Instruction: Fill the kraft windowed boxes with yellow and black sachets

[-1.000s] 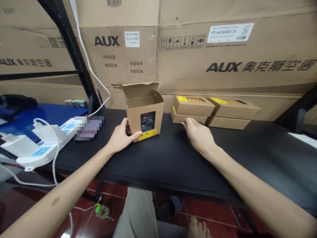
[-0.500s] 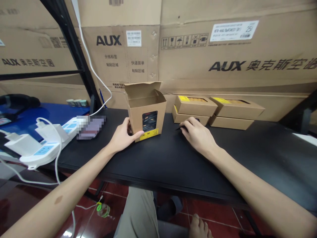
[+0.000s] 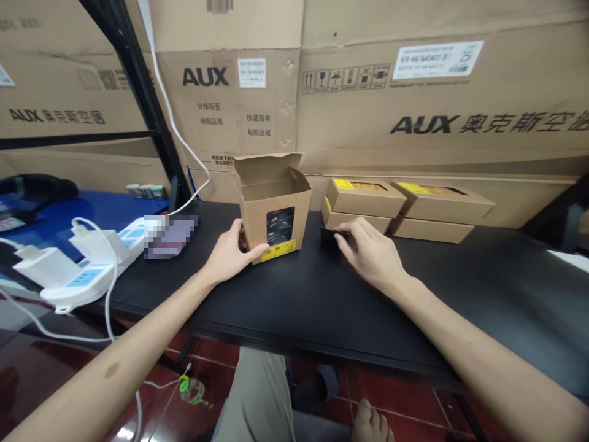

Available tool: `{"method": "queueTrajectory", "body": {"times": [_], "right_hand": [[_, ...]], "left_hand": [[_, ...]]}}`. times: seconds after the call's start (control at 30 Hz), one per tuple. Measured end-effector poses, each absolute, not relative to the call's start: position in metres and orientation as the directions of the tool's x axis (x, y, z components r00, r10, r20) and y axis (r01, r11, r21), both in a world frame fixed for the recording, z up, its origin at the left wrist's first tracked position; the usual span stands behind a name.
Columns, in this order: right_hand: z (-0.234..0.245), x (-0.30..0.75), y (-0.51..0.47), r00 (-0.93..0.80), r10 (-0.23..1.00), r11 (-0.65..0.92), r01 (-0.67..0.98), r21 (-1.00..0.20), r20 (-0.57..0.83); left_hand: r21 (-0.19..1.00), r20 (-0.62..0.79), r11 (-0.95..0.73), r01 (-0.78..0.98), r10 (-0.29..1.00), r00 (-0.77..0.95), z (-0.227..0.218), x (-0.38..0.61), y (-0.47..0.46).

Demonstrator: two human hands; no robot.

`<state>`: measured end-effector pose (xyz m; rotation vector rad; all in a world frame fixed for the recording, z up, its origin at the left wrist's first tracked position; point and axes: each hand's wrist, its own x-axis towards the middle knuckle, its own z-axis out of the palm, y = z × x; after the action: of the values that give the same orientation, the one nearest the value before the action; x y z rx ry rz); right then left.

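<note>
Open box (image 3: 276, 204) in L hand (image 3: 225, 255), dark item (image 3: 327, 237) in R hand (image 3: 375, 252)

Box stands nr table's (image 3: 285, 301) back edge, L of ctr, flap up; L fingers (image 3: 257, 251) grip its lower L side. R fingers (image 3: 352, 227) pinch flat dark item, partly hidden, just in front of box stacks (image 3: 365, 201) along back edge, R of ctr.

Dark flat piece (image 3: 327, 237) partly hidden by right hand (image 3: 372, 253); phone (image 3: 171, 237) pixelated.
</note>
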<state>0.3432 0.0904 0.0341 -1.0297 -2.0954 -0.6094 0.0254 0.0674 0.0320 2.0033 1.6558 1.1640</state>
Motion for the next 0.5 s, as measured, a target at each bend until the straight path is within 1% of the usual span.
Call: {"method": "queueTrajectory", "body": {"times": [0.27,0.5], "right_hand": [[0.0350,0.3419,0.0886,-0.437,0.453,0.566,0.814,0.128,0.777],[0.0352,0.3434,0.0880,-0.414,0.492,0.574,0.815,0.071,0.766]], "left_hand": [[0.661,0.414,-0.315,0.681,0.910,0.018,0.0294,0.0237,0.0693],[0.657,0.429,-0.334,0.676,0.903,0.028,0.0277,0.0225,0.0702]]}}
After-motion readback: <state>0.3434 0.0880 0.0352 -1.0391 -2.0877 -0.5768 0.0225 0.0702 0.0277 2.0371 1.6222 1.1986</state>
